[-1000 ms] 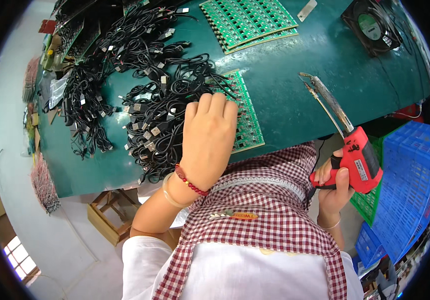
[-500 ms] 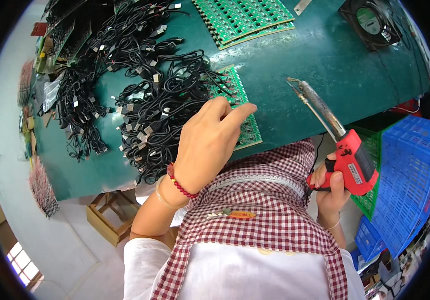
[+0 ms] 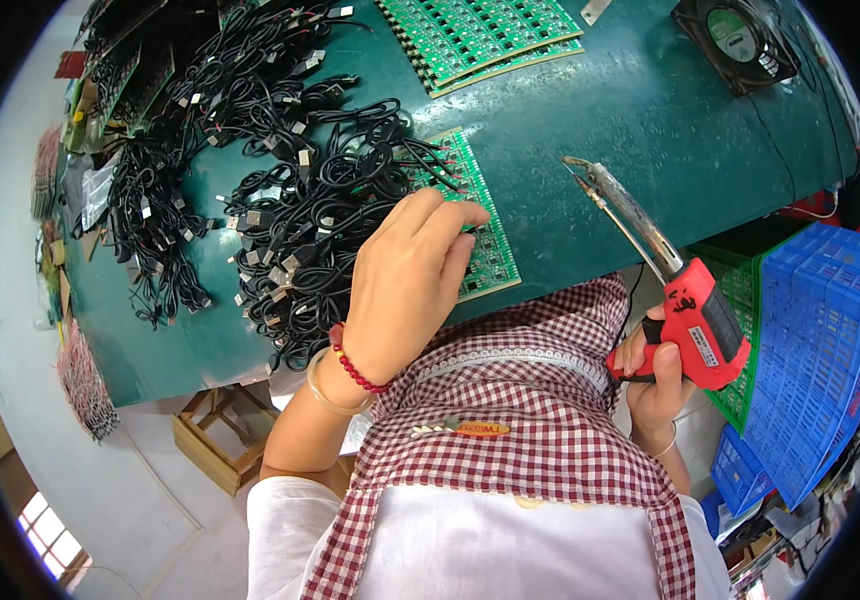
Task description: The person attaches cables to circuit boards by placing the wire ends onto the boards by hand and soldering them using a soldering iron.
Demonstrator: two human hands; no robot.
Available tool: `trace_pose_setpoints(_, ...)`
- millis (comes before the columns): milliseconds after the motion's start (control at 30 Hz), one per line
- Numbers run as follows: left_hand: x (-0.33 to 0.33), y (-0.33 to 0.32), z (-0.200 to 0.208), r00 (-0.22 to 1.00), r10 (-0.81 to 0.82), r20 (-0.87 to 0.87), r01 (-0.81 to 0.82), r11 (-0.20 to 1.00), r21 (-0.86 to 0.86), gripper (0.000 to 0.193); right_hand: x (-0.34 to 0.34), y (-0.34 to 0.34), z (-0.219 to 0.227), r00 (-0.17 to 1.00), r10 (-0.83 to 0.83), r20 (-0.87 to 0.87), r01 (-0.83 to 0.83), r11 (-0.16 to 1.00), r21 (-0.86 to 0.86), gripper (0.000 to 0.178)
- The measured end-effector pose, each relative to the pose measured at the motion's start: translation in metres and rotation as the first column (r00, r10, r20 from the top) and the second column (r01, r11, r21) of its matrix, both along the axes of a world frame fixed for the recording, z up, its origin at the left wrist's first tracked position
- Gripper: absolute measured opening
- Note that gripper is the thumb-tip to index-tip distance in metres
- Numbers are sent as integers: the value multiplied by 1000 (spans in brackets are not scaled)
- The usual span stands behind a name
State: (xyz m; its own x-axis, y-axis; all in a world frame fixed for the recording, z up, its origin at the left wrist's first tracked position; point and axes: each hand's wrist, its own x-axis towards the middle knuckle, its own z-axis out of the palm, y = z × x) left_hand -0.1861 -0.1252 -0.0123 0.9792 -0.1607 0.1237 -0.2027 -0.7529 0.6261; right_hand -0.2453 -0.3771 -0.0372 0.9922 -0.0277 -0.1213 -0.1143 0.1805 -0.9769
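Note:
My left hand [image 3: 405,285] rests over a green circuit board panel [image 3: 485,235] at the near edge of the green workbench [image 3: 630,110], fingers bent down onto the board beside a pile of black cables [image 3: 310,220]. Whether it pinches a wire end I cannot tell. My right hand [image 3: 655,375] grips the handle of a red soldering gun [image 3: 695,320], held off the bench's near edge, its metal tip [image 3: 590,175] pointing up over the bench to the right of the board.
More black cables [image 3: 160,220] spread across the left of the bench. A stack of green circuit panels [image 3: 480,35] lies at the back, a black fan [image 3: 740,35] at the back right. Blue and green crates [image 3: 810,330] stand at the right. A wooden stool [image 3: 215,435] sits below.
My left hand has slid right along the board and curled its fingers down. The soldering gun has swung left and up, its tip now over the bench.

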Motion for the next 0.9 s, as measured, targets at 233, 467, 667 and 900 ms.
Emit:
trace_pose_setpoints(233, 0, -2, 0, 999, 32, -25, -32, 999, 8, 20, -1, -1, -1, 1000, 4, -5, -4, 1000, -4, 42)
trace_pose_setpoints(467, -1, -1, -7, 998, 64, 0, -64, 997, -52, 19, -3, -2, -2, 1000, 14, -11, -14, 1000, 3, 42)
trace_pose_setpoints(667, -5, -6, -4, 999, 50, 1, -50, 996, 70, 14, -9, -6, -4, 998, 45, -38, -44, 999, 22, 43)
trace_pose_setpoints(900, -5, -8, -11, 997, 71, 37, -74, 992, 101, 9, -20, -20, -5, 962, 232, -145, -232, 972, 17, 31)
